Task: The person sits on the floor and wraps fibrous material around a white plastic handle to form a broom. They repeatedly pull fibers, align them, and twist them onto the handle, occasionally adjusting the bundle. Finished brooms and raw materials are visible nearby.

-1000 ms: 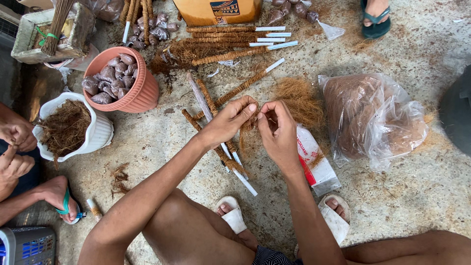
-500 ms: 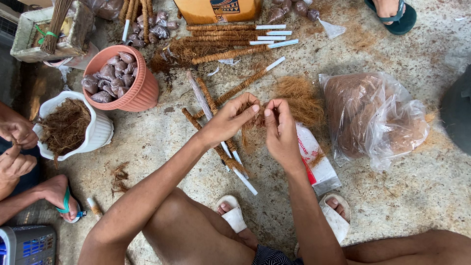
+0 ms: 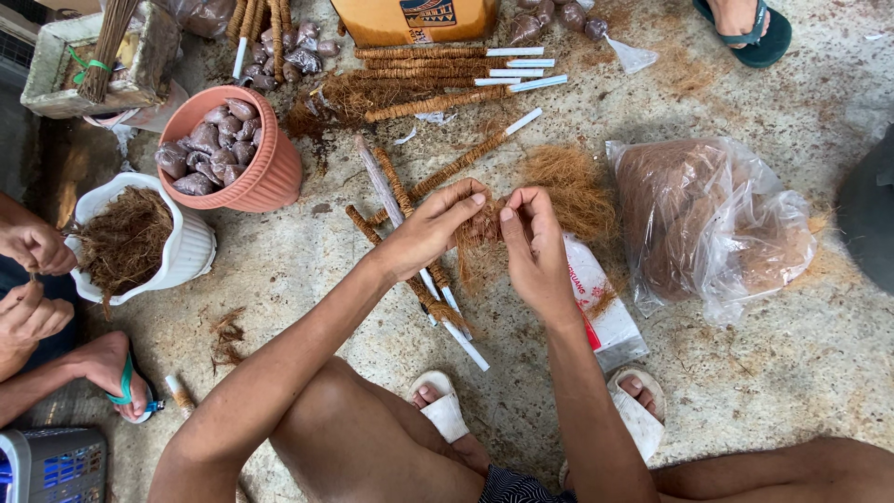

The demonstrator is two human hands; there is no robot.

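My left hand [image 3: 436, 226] and my right hand [image 3: 533, 244] meet over the concrete floor, both pinching a tuft of brown coconut fibre [image 3: 481, 226] between their fingertips. A loose heap of the same fibre [image 3: 570, 189] lies just beyond my right hand. Under my left hand lie several fibre-wrapped sticks with white ends [image 3: 438, 289]. A white plastic packet [image 3: 603, 312] rests under my right wrist.
A terracotta pot of brown lumps [image 3: 265, 172], a white pot of fibre [image 3: 191, 250], a clear bag of fibre [image 3: 708, 224], a row of wrapped sticks [image 3: 438, 70] and an orange box [image 3: 414, 19]. Another person's hands [image 3: 33, 279] work at left.
My hands stay almost in place, the fingers drawing the fibre tuft closer together. The sandalled foot at the top right has shifted further right.
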